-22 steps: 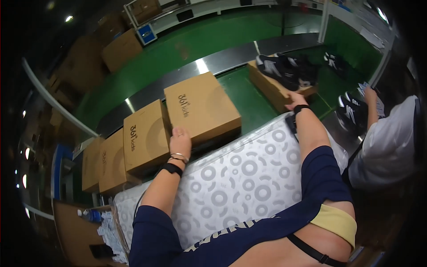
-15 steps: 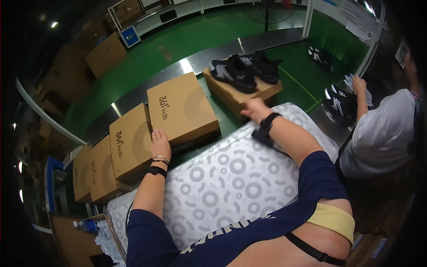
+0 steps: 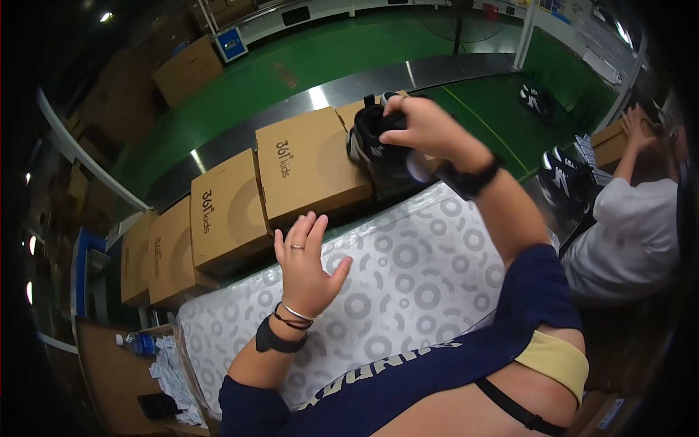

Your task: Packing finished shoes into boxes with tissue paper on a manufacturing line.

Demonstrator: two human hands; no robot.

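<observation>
My right hand (image 3: 426, 130) is closed around a pair of black sneakers (image 3: 366, 137) at the upper middle, with the thumb at a shoe's opening. Part of the pair is hidden by the hand and blurred. Behind the sneakers a brown shoebox (image 3: 349, 113) shows only in part. My left hand (image 3: 309, 266) hovers with fingers spread, holding nothing. It is over the edge of a stack of white sheets with grey ring prints (image 3: 408, 255). Just beyond it lies a closed brown shoebox (image 3: 309, 164).
Further closed shoeboxes (image 3: 226, 211) continue the row leftward along the green conveyor belt (image 3: 466, 124). More black sneakers (image 3: 564, 178) sit at the right, beside a co-worker in a white shirt (image 3: 626, 240) handling a box. A water bottle (image 3: 138, 342) and paper slips (image 3: 175, 379) lie lower left.
My right hand has gone from the box's near side to gripping the sneakers. That box now sits against the row. My left hand has come off the boxes toward me and spread its fingers.
</observation>
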